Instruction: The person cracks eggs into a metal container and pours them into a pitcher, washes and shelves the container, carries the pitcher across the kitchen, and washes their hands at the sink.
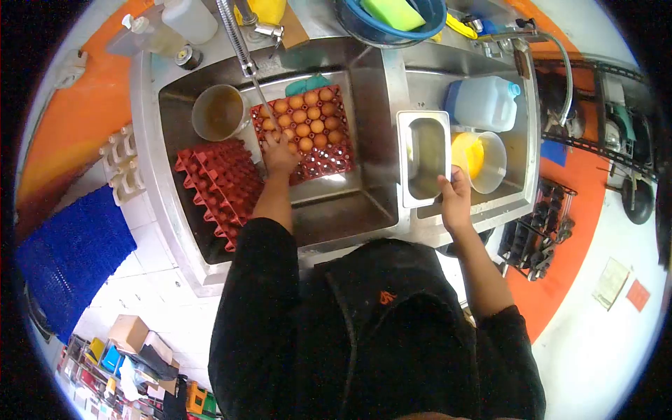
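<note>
Sink (343, 215), left hand (281, 155) by eggs (317, 127), right hand (457, 199) holding pan (425, 157)

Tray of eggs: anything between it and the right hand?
Yes. The metal pan, which the right hand holds by its rim, and the sink divider stand between that hand and the tray of eggs.

Bright overall; white tiles (126, 297) toward eight o'clock wash out, glare streaks the sink (343, 218), and lens distortion bows the darkened edges.
</note>
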Tool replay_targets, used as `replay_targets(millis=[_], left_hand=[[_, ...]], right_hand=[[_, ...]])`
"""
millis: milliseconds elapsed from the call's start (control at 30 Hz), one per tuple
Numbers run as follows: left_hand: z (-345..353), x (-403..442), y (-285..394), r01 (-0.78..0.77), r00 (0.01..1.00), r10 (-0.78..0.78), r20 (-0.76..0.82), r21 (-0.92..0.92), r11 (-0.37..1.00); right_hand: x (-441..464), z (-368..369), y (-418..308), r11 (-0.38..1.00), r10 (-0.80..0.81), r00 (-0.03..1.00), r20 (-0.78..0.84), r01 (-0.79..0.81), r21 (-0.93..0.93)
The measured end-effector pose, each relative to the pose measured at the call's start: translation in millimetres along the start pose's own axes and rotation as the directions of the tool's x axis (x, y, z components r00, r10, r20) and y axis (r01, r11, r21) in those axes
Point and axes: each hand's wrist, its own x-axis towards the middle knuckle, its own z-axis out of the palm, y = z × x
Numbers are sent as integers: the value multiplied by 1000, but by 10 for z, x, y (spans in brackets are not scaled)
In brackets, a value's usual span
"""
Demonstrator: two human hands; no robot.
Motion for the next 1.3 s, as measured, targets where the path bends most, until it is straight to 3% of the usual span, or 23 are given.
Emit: replay_targets(millis=[167, 300, 400, 467, 500, 533, 567, 600, 633, 667, 700, 733, 800, 900, 1000, 1067, 1100, 1133, 1200, 1233, 1300], left_hand=[[35, -53, 26, -39, 988, 28, -154, -74, 997], [248, 41, -85, -72, 965, -65, -254, -495, 866], [352, -28, -275, -62, 959, -122, -255, -612, 788], [40, -216, -309, -71, 966, -89, -241, -584, 808], [130, -251, -496, -68, 988, -41, -148, -665, 744], [-125, -470, -463, 25, 999, 5, 32, -853, 522], [-513, -777, -362, 161, 975, 108, 195, -951, 265], [-765, -971, -215, 212, 963, 112, 246, -945, 249], [-933, -1138, -79, 263, 947, 121, 297, -935, 237], [-1028, -1290, 17, 251, 935, 194, 296, -942, 224], [-1117, -1420, 105, 240, 920, 263, 292, -947, 213], [-1238, -1547, 249, 254, 893, 325, 311, -945, 206], [-1425, -1802, 609, 279, 839, 424, 341, -938, 204], [-1483, -2083, 1152, 304, 855, 367, 366, -928, 216], [-1391, -2261, 1442, 187, 890, 366, 271, -951, 248], [-1381, -2365, 1463, 247, 873, 340, 349, -918, 309], [-1234, -2335, 1379, 201, 853, 423, 307, -940, 276], [-1261, -2371, 1428, 257, 864, 371, 340, -932, 255], [-1267, -2456, 1563, 357, 877, 270, 398, -915, 190], [-1205, -2447, 1492, 349, 852, 330, 406, -911, 219], [-1080, -2473, 1424, 400, 861, 259, 437, -898, 184]], right_hand=[[-7, -13, -34, 998, -54, 998, 14, 54, -14], [-52, -170, -12, 977, -153, 979, -132, 170, 131], [-52, -401, 91, 929, -335, 865, -373, 369, 21], [-157, -403, -60, 836, -541, 746, -388, 527, -152], [-271, -350, -162, 774, -631, 699, -336, 592, -223], [-423, -262, -259, 700, -714, 641, -282, 650, -296], [-579, -208, -303, 625, -777, 620, -109, 743, -240], [-800, -138, -246, 642, -747, 664, 28, 732, -229], [-883, -19, -246, 604, -741, 621, 255, 783, -148], [-915, 202, -409, 676, -659, 621, 425, 736, -27], [-938, 347, -395, 791, -470, 680, 563, 608, -75], [-922, 495, -357, 831, -417, 669, 616, 555, -40], [-883, 649, -326, 688, -539, 520, 662, 726, -11], [-887, 751, -219, 713, -569, 522, 636, 698, 66], [-810, 597, -72, 764, -560, 561, 610, 635, 117], [-774, 431, 81, 722, -592, 574, 566, 690, 55], [-783, 309, 112, 741, -587, 599, 544, 668, 64], [-804, 165, 153, 762, -578, 625, 525, 644, 72], [-808, -171, 270, 902, -397, 710, 581, 418, 105], [-751, -322, 378, 909, -377, 721, 581, 409, 82], [-636, -570, 552, 907, -363, 762, 536, 421, 15]])
